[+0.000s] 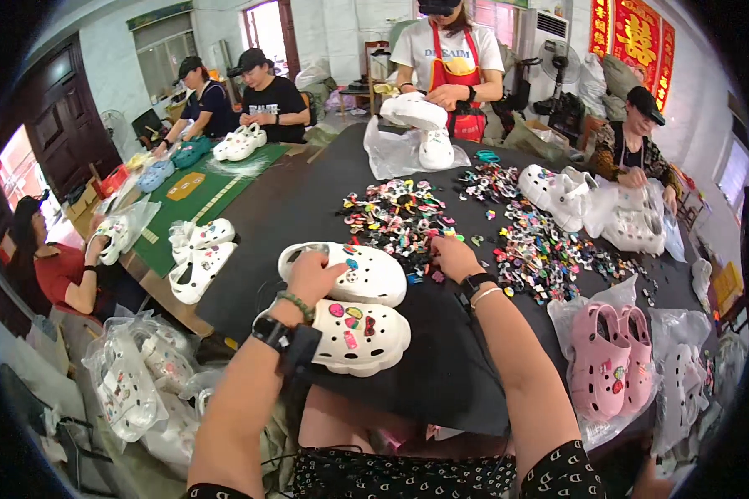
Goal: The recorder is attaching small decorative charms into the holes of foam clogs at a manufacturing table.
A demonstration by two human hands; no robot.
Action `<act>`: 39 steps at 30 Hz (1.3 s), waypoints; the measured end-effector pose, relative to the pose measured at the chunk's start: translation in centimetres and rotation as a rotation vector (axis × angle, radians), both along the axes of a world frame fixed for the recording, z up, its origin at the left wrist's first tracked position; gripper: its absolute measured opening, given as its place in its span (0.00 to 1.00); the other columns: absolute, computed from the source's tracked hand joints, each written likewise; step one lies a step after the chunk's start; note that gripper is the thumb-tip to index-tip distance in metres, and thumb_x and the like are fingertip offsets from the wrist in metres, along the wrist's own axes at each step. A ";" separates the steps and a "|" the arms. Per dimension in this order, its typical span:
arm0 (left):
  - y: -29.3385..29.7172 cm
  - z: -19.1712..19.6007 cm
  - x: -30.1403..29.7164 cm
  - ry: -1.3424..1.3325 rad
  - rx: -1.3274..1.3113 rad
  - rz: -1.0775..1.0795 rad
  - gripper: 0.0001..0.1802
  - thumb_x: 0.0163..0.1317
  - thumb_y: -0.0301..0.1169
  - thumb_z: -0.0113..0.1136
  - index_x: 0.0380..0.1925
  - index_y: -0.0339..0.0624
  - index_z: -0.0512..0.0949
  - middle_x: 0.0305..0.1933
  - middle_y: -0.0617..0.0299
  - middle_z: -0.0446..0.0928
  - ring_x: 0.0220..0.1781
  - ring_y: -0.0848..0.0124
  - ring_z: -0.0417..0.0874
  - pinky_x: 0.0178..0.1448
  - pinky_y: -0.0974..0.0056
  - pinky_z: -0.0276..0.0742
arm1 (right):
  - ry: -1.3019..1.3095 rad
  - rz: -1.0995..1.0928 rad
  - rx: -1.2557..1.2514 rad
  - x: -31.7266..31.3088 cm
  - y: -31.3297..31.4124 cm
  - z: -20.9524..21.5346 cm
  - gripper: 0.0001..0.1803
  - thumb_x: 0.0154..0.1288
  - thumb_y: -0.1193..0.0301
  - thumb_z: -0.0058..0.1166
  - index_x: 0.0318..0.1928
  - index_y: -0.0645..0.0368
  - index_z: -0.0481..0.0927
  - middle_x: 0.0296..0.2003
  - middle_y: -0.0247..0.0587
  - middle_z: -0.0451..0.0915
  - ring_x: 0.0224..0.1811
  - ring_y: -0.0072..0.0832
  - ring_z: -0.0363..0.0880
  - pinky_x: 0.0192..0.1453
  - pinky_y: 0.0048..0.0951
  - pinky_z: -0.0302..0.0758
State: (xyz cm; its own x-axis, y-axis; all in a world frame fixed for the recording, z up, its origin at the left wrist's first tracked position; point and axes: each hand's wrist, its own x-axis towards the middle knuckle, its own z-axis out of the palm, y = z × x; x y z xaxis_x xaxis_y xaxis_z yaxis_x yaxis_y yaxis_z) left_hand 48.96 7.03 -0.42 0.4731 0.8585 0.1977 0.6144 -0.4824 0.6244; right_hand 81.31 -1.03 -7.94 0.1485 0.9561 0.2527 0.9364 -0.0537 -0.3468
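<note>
Two white clogs lie side by side on the black tabletop (441, 366) in front of me. My left hand (314, 274) rests on the far clog (366, 273), gripping its heel end. The near clog (362, 337) carries several coloured charms on its top. My right hand (453, 254) reaches into the pile of small coloured charms (399, 216), fingers closed at its near edge; whether a charm is between them is hidden.
A pink clog pair (607, 358) lies in a plastic bag at my right. More charms (541, 249) spread further right. Another white pair (195, 258) sits left on a green mat. Bagged clogs (133, 382) pile at lower left. Several other people work around the tables.
</note>
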 end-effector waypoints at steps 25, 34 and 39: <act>-1.9 -1.8 -0.5 -0.102 0.205 0.024 0.23 0.54 0.41 0.67 0.18 0.29 0.75 0.32 0.44 0.74 0.37 0.48 0.75 0.43 0.49 0.70 | -0.051 -0.069 0.003 0.1 -1.3 1.9 0.11 0.55 0.65 0.63 0.36 0.59 0.84 0.37 0.49 0.82 0.44 0.47 0.80 0.49 0.43 0.76; -2.0 -1.9 -0.8 -0.136 0.222 0.053 0.20 0.54 0.40 0.68 0.24 0.29 0.78 0.33 0.45 0.76 0.38 0.47 0.77 0.44 0.49 0.72 | -0.342 -0.124 0.156 -2.1 -3.7 8.2 0.11 0.62 0.66 0.53 0.36 0.59 0.85 0.32 0.46 0.84 0.33 0.40 0.83 0.41 0.38 0.77; -2.3 -1.9 -0.1 -0.188 0.216 0.044 0.20 0.54 0.39 0.69 0.23 0.29 0.78 0.33 0.45 0.76 0.36 0.47 0.77 0.42 0.49 0.73 | 0.335 -0.035 0.009 -2.6 -2.3 8.8 0.09 0.61 0.69 0.55 0.36 0.61 0.84 0.28 0.45 0.84 0.27 0.37 0.82 0.35 0.34 0.78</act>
State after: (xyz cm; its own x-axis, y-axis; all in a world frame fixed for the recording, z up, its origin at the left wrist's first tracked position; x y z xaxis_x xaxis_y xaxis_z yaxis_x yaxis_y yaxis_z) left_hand 48.82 4.72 -2.35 0.3742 0.8058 0.4591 0.5211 -0.5922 0.6146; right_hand 78.72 -3.37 0.84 0.2571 0.9470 0.1925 0.7678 -0.0793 -0.6357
